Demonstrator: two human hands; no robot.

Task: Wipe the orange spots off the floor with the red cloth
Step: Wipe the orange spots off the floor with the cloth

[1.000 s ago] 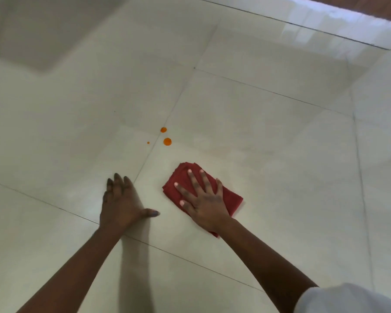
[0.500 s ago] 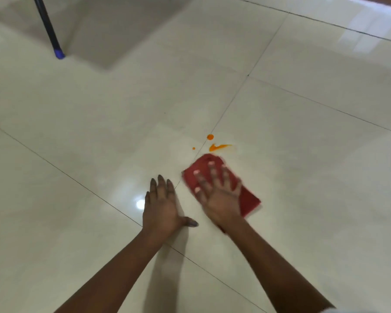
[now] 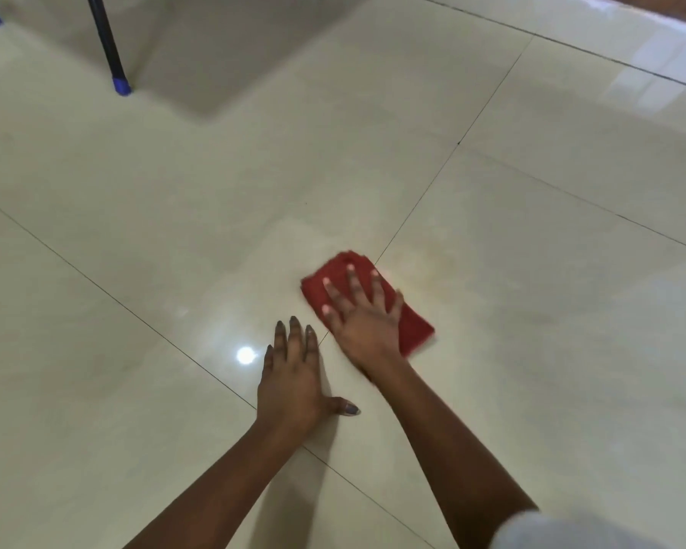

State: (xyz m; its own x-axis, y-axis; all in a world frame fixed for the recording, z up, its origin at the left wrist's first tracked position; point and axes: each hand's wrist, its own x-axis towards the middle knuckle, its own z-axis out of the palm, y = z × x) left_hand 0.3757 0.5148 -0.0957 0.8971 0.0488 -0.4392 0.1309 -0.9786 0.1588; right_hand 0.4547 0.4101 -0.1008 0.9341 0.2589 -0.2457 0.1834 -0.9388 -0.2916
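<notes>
Red cloth [image 3: 412, 330] lies folded flat under my right hand [image 3: 363, 326], fingers spread wide and pressing it down onto the pale tiled floor [image 3: 531, 350], right on the grout line [image 3: 412, 215] that runs away from me. My left hand [image 3: 290, 384] is planted palm-down just beside it, fingers together and thumb out, holding nothing and, I judge, taking my weight.

I see no distinct orange spots on the bare tile; if any are left they are hidden beneath the cloth. What does show is a faint yellowish smear [image 3: 432, 267] on the glossy tile just beyond and to the right of the cloth. That is my main worry: I judge the cloth may be spreading the stain thin instead of lifting it, so more passes with the same soiled face could widen the haze. Colour could also settle into the grout, where a flat cloth will not reach well. The tile looks slick, so my bracing hand could slide if I lean harder. A dark chair leg [image 3: 107, 45] with a blue foot stands well away, far left.
</notes>
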